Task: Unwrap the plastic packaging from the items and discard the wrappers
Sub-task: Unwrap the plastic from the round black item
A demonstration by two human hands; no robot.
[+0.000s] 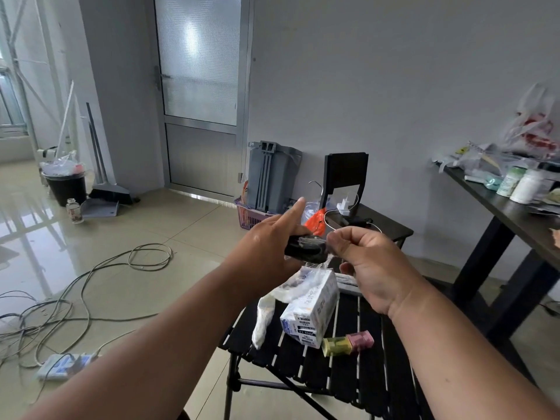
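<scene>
**Black item half out of its clear wrap, held above the slatted worktop**

The black slatted folding worktop fills the lower centre of the frame. On it lies a white and blue cardboard box, with crumpled clear plastic film draped over its upper end. A white crumpled wrapper strip lies just left of the box and hangs towards the worktop's left edge. Lower right of the box sit two small blocks touching end to end, one yellow-green and one pink; whether they are wrapped I cannot tell.

Above the box, at frame centre, both hands work on a small black oblong item that still shows glossy film on its surface. The left hand grips the item's left end with the index finger stuck straight out. The right hand is curled, its thumb and fingers pinching what looks like the film at the item's right end.

At upper left, well apart from the worktop, a black waste bin lined with a clear bag stands on the tiled floor.

Judging by this, the task is partly done: some wrap is off, but it lies loose on the worktop rather than in a bin, the black item is mid-unwrap, and the small blocks may remain.
</scene>
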